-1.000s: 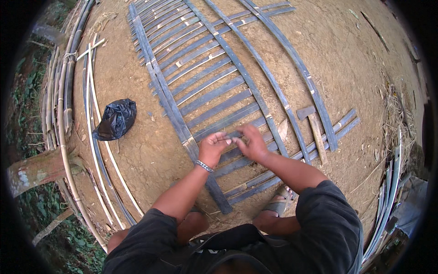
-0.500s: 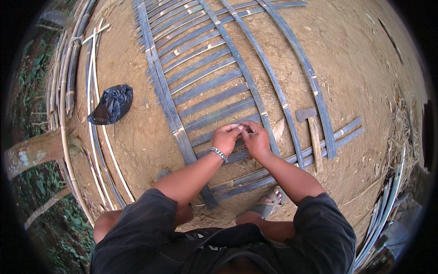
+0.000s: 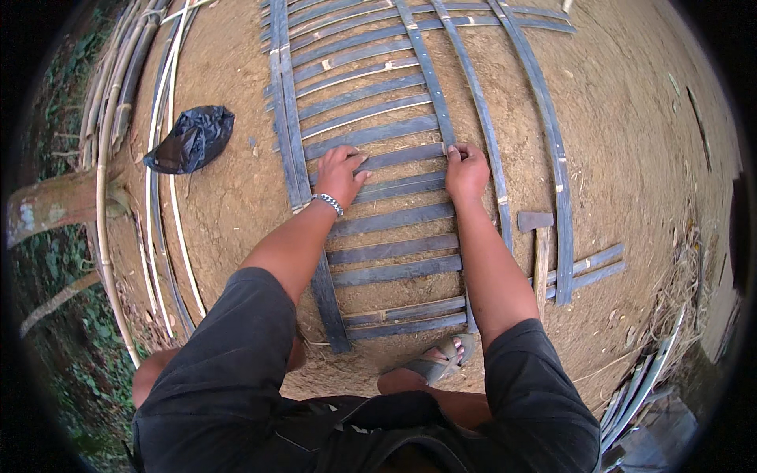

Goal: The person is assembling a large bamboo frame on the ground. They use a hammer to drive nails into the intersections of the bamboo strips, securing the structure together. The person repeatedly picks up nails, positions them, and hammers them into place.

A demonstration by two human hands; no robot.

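A ladder-like frame of dark split bamboo lies on the ground, its thin slats crossing long rails. My left hand [image 3: 341, 175] rests near the left rail [image 3: 286, 102], its fingers spread over the left end of a dark bamboo slat [image 3: 406, 156]. At that slat's other end, my right hand [image 3: 467, 172] is closed, thumb and fingertips against the joint with the inner right rail [image 3: 426, 67]. Whatever lies between those fingertips is too small to make out. To the right, a hatchet [image 3: 536, 221] with a wooden handle lies between two more long strips.
A black plastic bag [image 3: 192, 139] sits on the dirt at left, beside pale bamboo strips [image 3: 175, 201]. Bamboo poles [image 3: 118, 83] and a tree trunk [image 3: 59, 206] border the left side. More split strips [image 3: 643, 378] lie at lower right. My sandalled foot [image 3: 434, 359] stands near the frame's close end.
My hands were together over the frame, fingertips pinched. They have parted and reached farther forward, the left to the slat's left end and the right to its right end. The view has shifted.
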